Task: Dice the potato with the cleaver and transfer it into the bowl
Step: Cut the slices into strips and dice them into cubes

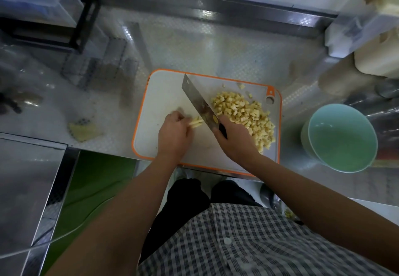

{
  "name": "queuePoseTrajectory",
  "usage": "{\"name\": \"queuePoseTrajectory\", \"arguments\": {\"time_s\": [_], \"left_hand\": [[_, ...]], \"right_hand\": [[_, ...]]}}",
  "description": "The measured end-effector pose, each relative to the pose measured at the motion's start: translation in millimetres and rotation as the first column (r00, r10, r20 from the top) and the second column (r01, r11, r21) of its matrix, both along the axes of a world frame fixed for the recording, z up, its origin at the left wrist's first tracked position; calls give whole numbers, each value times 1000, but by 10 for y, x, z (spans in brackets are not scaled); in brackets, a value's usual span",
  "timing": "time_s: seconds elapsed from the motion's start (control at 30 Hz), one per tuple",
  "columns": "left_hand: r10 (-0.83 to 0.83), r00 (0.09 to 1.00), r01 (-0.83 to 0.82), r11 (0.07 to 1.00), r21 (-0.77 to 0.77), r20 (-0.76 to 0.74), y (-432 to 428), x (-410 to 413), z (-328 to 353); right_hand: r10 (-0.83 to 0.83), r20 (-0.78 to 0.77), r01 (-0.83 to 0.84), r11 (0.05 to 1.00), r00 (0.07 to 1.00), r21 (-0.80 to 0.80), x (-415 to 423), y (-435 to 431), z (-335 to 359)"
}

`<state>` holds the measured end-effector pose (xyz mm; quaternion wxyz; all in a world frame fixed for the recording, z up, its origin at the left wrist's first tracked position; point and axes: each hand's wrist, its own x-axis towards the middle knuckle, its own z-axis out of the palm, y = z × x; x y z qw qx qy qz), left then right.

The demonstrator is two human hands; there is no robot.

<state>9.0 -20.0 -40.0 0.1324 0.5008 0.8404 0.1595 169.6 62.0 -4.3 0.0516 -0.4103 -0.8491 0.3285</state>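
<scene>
Steel counter (194, 44): white cutting board (159, 94) with orange rim at centre. Green bowl (341, 139) stands right of the board, apart from it. Diced potato pile (244, 113) covers the board's right half. Cleaver (197, 96): blade angled, right hand (235, 139) wrapped round the handle. Left hand (173, 133): curled fingers pinning a few potato sticks (197, 122) just left of the blade.
</scene>
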Motion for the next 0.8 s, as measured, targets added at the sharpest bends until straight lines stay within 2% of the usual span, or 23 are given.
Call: {"name": "queuePoseTrajectory", "arguments": {"time_s": [0.27,0.37,0.53,0.8], "left_hand": [[27,1000,-27,999,-17,-7,13,19,-52],[33,999,-33,999,-20,8,13,13,-35],[26,999,-26,1000,7,25,-11,-2,-32],[63,997,-63,998,-10,36,-16,-3,-49]], "right_hand": [[25,136,-30,999,990,32,-127,-82,-157],[26,130,-31,999,991,34,-192,-86,-167],[9,23,-9,1000,1000,19,-200,-76,-115],[46,147,-50,998,988,25,-215,-105,-166]]}}
